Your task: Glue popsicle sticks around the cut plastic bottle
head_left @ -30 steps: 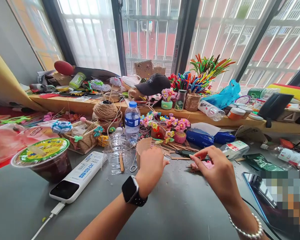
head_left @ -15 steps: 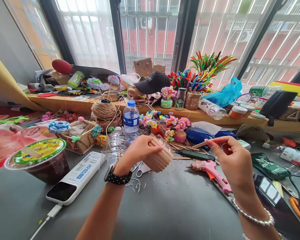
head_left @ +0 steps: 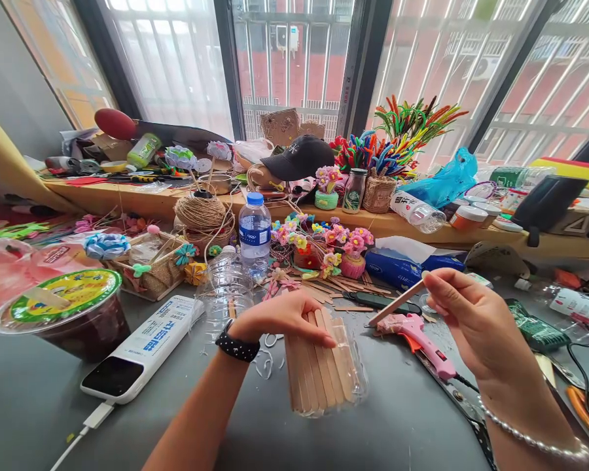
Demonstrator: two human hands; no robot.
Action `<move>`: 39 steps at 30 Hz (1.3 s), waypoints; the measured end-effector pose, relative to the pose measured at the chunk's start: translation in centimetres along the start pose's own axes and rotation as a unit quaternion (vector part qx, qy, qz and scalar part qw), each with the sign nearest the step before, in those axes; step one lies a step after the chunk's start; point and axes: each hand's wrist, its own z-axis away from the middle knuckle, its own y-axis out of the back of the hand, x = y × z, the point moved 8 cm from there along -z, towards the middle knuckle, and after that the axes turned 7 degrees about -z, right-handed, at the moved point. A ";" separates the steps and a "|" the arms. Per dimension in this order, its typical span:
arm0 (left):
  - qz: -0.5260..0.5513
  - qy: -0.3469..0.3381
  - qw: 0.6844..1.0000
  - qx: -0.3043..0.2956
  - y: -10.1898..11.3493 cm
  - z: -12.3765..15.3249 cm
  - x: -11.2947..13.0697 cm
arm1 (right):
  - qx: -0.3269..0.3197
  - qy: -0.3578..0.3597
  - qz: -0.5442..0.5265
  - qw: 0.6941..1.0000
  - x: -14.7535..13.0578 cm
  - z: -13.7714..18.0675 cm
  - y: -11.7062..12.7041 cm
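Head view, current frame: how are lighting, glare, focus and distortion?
In the head view, daylight comes through the window, washing out its left side; in the head view, wide-angle stretch seems to splay the outer frames and widen the cup; also in the head view, left hand, right hand and sticks look fairly sharp, shadows on the table soft.
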 end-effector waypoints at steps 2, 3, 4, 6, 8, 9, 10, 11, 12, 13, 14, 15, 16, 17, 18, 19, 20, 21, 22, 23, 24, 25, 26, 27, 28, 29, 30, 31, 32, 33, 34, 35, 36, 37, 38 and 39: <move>0.000 -0.009 1.000 -0.025 -0.6 -0.1 -0.1 | -0.080 -0.086 -0.029 0.993 1.6 0.3 -1.6; 0.004 -0.020 0.999 -0.032 -0.9 -0.1 0.0 | -0.119 -0.124 -0.040 0.984 2.3 0.6 -2.3; 0.009 -0.031 0.999 -0.037 -1.0 -0.2 0.2 | -0.151 -0.150 -0.046 0.976 2.9 0.9 -3.0; 0.016 -0.039 0.998 -0.047 -1.4 -0.2 0.4 | -0.199 -0.176 -0.041 0.963 3.8 1.3 -4.1; 0.024 -0.034 0.998 -0.053 -1.7 -0.2 0.4 | -0.233 -0.186 -0.021 0.954 4.5 1.6 -5.0; 0.027 -0.032 0.997 -0.058 -1.8 -0.3 0.5 | -0.248 -0.192 -0.014 0.949 4.8 1.8 -5.4; 0.031 -0.034 0.997 -0.063 -1.9 -0.3 0.6 | -0.261 -0.199 -0.012 0.945 5.1 2.0 -5.8; 0.033 -0.041 0.996 -0.069 -2.0 -0.3 0.7 | -0.272 -0.204 -0.014 0.940 5.3 2.1 -6.2; 0.033 -0.050 0.995 -0.075 -2.1 -0.3 0.9 | -0.283 -0.206 -0.017 0.937 5.4 2.2 -6.6; 0.030 -0.058 0.994 -0.083 -2.2 -0.2 1.1 | -0.293 -0.205 -0.019 0.934 5.5 2.3 -6.9; 0.024 -0.065 0.994 -0.090 -2.3 -0.2 1.2 | -0.303 -0.204 -0.020 0.931 5.6 2.4 -7.2; 0.017 -0.071 0.993 -0.096 -2.4 -0.1 1.3 | -0.313 -0.203 -0.021 0.928 5.7 2.5 -7.5; 0.008 -0.075 0.992 -0.100 -2.4 -0.1 1.4 | -0.323 -0.202 -0.021 0.924 5.8 2.6 -7.7; 0.000 -0.080 0.992 -0.102 -2.5 -0.1 1.5 | -0.332 -0.202 -0.021 0.921 5.9 2.7 -7.9; -0.007 -0.085 0.991 -0.100 -2.5 -0.1 1.6 | -0.340 -0.200 -0.022 0.919 5.9 2.8 -8.1; -0.013 -0.090 0.991 -0.094 -2.4 -0.1 1.7 | -0.346 -0.197 -0.022 0.917 6.0 2.9 -8.3; -0.020 -0.090 0.992 -0.085 -2.3 -0.2 1.7 | -0.352 -0.194 -0.020 0.916 6.1 2.9 -8.4; -0.027 -0.085 0.993 -0.073 -2.2 -0.3 1.6 | -0.356 -0.191 -0.017 0.915 6.1 3.0 -8.5; -0.034 -0.077 0.995 -0.059 -2.1 -0.4 1.4 | -0.359 -0.190 -0.014 0.914 6.2 3.0 -8.5; -0.041 -0.068 0.996 -0.044 -2.0 -0.5 1.3 | -0.361 -0.189 -0.009 0.913 6.3 3.0 -8.5; -0.047 -0.060 0.997 -0.031 -1.8 -0.6 1.2 | -0.360 -0.190 -0.004 0.913 6.3 2.9 -8.4; -0.053 -0.053 0.997 -0.017 -1.7 -0.6 1.2 | -0.356 -0.191 0.000 0.915 6.4 2.9 -8.3; -0.062 -0.049 0.997 -0.004 -1.5 -0.7 1.2 | -0.349 -0.192 0.004 0.917 6.3 2.7 -8.1; -0.073 -0.049 0.996 0.006 -1.4 -0.6 1.2 | -0.341 -0.193 0.007 0.920 6.3 2.6 -7.8; -0.087 -0.052 0.995 0.017 -1.2 -0.6 1.4 | -0.331 -0.193 0.011 0.924 6.2 2.5 -7.6; -0.102 -0.058 0.993 0.029 -1.0 -0.5 1.6 | -0.322 -0.194 0.015 0.926 6.1 2.3 -7.3; -0.117 -0.068 0.990 0.043 -0.8 -0.4 1.8 | -0.315 -0.196 0.020 0.928 6.1 2.3 -7.1; -0.130 -0.077 0.987 0.057 -0.5 -0.3 2.0 | -0.309 -0.198 0.025 0.930 6.0 2.2 -6.8; -0.142 -0.084 0.984 0.071 -0.3 -0.3 2.2 | -0.304 -0.199 0.029 0.931 6.0 2.1 -6.7; -0.152 -0.088 0.981 0.084 -0.1 -0.2 2.3 | -0.299 -0.200 0.031 0.932 6.0 2.0 -6.5; -0.161 -0.090 0.978 0.094 0.0 -0.1 2.3 | -0.294 -0.201 0.031 0.934 6.0 1.9 -6.4; -0.168 -0.092 0.977 0.099 0.1 -0.1 2.4 | -0.288 -0.201 0.029 0.936 6.0 1.8 -6.3; -0.172 -0.095 0.975 0.100 0.0 -0.2 2.4 | -0.282 -0.201 0.025 0.938 6.0 1.7 -6.2; -0.174 -0.103 0.975 0.097 -0.1 -0.2 2.5 | -0.277 -0.202 0.023 0.939 6.1 1.7 -6.1; -0.174 -0.113 0.974 0.093 -0.3 -0.3 2.7 | -0.274 -0.203 0.022 0.940 6.2 1.6 -6.0; -0.173 -0.123 0.973 0.090 -0.5 -0.4 2.9 | -0.273 -0.204 0.023 0.940 6.2 1.6 -6.1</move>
